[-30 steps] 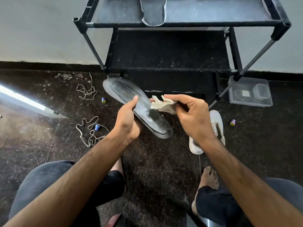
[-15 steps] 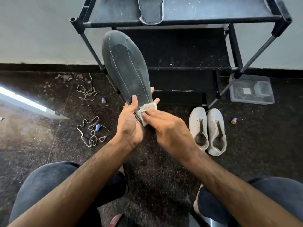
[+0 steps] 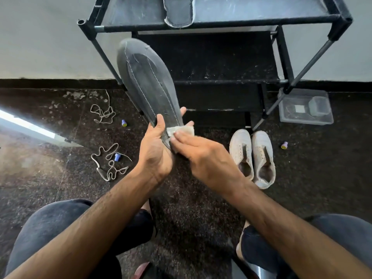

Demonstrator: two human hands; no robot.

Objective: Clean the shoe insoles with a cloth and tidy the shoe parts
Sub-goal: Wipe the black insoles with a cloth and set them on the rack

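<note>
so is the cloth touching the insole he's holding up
Touching. The head view shows the right hand pressing the cloth flat against the lower end of the insole, with no gap visible.

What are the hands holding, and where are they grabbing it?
The left hand grips the dark insole at its narrow near end. The right hand presses a small cloth against that same end with its fingers.

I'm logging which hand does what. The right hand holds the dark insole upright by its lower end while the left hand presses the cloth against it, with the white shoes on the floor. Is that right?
The hands are swapped. In the head view, the left hand holds the dark insole upright by its lower end, and the right hand presses the cloth against it. The white shoes are on the floor.
</note>
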